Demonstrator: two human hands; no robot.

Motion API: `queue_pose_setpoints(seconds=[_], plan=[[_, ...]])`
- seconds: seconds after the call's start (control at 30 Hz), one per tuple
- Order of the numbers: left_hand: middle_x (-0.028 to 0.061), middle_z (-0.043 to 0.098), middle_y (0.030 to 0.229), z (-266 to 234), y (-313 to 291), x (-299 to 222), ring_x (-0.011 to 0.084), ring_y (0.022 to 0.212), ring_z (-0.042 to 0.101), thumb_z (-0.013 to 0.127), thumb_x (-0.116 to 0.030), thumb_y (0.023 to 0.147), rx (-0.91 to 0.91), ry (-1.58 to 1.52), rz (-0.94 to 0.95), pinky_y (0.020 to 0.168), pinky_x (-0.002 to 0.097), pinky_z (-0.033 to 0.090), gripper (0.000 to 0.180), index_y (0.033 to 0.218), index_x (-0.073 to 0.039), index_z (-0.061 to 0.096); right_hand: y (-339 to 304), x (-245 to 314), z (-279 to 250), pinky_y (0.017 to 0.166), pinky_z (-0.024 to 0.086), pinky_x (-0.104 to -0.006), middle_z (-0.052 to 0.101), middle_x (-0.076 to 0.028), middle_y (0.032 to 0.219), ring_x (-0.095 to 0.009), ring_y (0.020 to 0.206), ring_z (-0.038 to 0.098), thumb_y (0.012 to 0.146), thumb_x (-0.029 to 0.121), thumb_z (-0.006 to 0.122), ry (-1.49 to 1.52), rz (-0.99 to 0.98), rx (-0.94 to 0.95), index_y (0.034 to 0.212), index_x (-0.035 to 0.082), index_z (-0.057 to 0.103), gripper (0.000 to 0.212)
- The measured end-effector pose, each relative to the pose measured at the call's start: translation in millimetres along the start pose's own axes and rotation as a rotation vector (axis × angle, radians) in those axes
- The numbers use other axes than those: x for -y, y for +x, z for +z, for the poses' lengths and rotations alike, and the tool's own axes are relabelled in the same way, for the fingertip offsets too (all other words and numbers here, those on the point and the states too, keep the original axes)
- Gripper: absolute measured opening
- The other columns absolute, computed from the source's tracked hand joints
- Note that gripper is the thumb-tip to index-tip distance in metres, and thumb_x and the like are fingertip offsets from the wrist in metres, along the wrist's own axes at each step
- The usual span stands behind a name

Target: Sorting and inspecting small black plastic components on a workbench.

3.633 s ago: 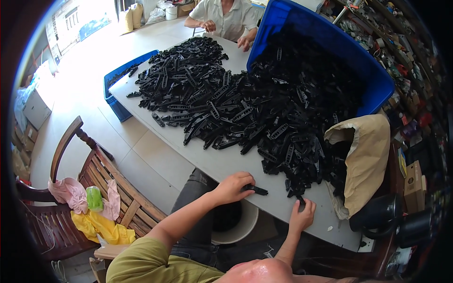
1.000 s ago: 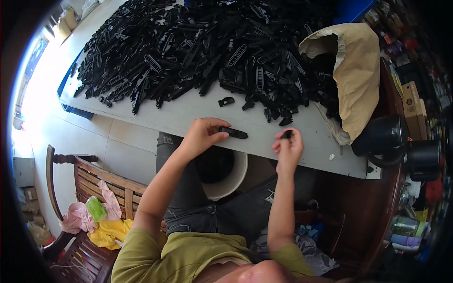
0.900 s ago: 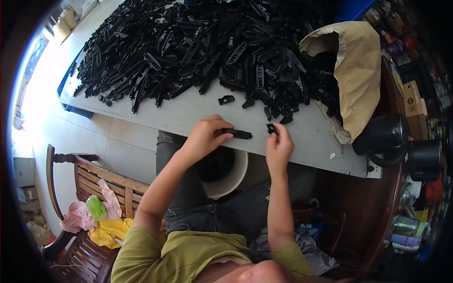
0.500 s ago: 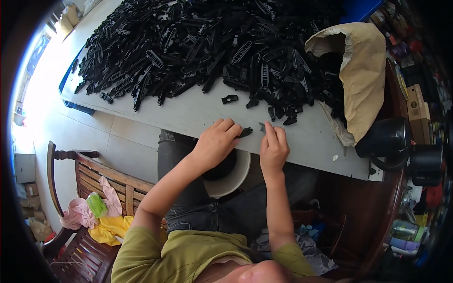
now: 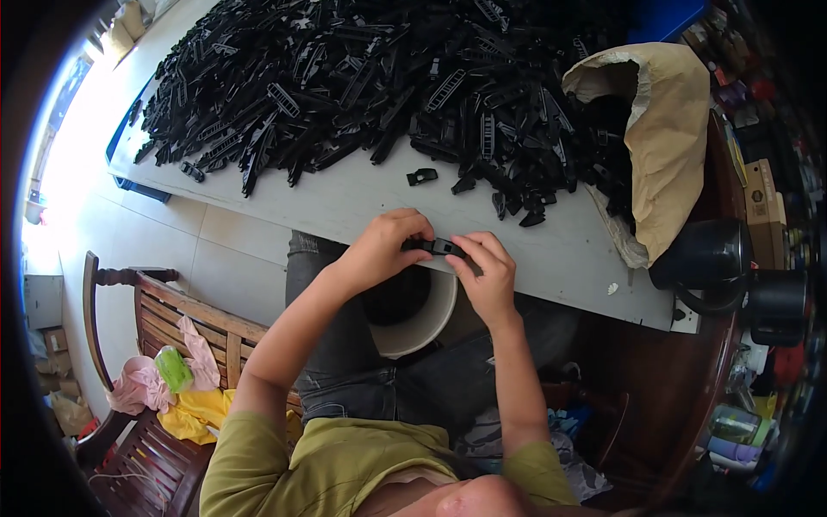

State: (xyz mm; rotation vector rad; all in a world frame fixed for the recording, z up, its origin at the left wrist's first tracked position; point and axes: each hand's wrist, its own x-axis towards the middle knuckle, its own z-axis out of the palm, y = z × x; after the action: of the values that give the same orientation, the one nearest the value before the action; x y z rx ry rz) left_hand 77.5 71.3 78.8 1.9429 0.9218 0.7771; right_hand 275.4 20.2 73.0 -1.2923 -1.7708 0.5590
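My left hand (image 5: 388, 246) and my right hand (image 5: 488, 274) meet over the front edge of the table. Between their fingertips is a small black plastic buckle piece (image 5: 444, 247), pinched at both ends. A square opening shows on its upper face; its ends are hidden by my fingers. Beyond my hands, a single black buckle part (image 5: 421, 177) lies apart from a large heap of black plastic parts (image 5: 345, 86), many of them long and ladder-like.
On the right of the grey table (image 5: 327, 202), a tan paper sack (image 5: 668, 146) lies open toward the heap. Black mugs (image 5: 702, 254) stand beside it. Below the table edge, between my legs, is a white bucket (image 5: 448, 314). A wooden bench (image 5: 189, 319) with cloths stands left.
My hands have come together. The separate dark pieces they held apart now meet between my fingertips, and my right hand has moved left and turned inward.
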Motion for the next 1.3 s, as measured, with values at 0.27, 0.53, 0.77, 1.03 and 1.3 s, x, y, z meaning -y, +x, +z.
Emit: queue_pose_setpoints(seconds=[0.27,0.53,0.77,1.03,1.3], plan=[[0.0097,0.063,0.091,-5,6,5,0.0252,0.082,0.063,0.078,0.001,0.067,0.069,-0.097,-0.020,0.072,0.0330,0.052,0.025,0.086,0.001,0.061,5,-9,-29,0.064,0.047,-0.0303,0.062,-0.009,0.084,-0.021,0.073,0.059,0.067,0.001,0.079,-0.075,-0.019,0.136,0.093,-0.001,0.070,0.028],[0.0107,0.064,0.094,-8,2,8,0.0300,0.091,0.061,0.078,-0.006,0.068,0.103,0.059,0.118,0.081,0.0367,0.049,0.028,0.090,0.001,0.062,22,-11,-16,0.063,0.047,-0.0269,0.063,-0.008,0.086,-0.017,0.075,0.059,0.069,0.002,0.078,0.058,0.032,0.358,0.095,0.002,0.072,0.027],[0.0127,0.061,0.097,-36,-11,2,0.0305,0.094,0.059,0.077,-0.018,0.073,-0.047,0.163,0.155,0.085,0.0381,0.048,0.030,0.094,-0.002,0.063,62,7,38,0.072,0.050,-0.0412,0.060,-0.010,0.108,-0.033,0.088,0.063,0.084,0.005,0.063,-0.294,-0.125,0.020,0.118,0.010,0.063,0.035],[0.0110,0.054,0.100,-33,43,29,0.0314,0.089,0.058,0.073,-0.007,0.074,-0.596,0.650,-0.110,0.074,0.0403,0.049,0.037,0.106,-0.006,0.054,42,-2,40,0.062,0.050,-0.0303,0.059,-0.008,0.095,-0.020,0.072,0.063,0.087,0.002,0.059,-0.169,-0.082,-0.009,0.103,0.003,0.062,0.016],[0.0134,0.052,0.102,-21,1,26,0.0327,0.095,0.057,0.063,0.003,0.073,-0.495,0.456,0.014,0.078,0.0392,0.050,0.028,0.099,-0.003,0.055,18,-5,24,0.055,0.044,-0.0193,0.057,-0.003,0.093,-0.006,0.066,0.054,0.092,0.001,0.056,0.306,0.161,-0.105,0.113,0.000,0.059,0.022]])
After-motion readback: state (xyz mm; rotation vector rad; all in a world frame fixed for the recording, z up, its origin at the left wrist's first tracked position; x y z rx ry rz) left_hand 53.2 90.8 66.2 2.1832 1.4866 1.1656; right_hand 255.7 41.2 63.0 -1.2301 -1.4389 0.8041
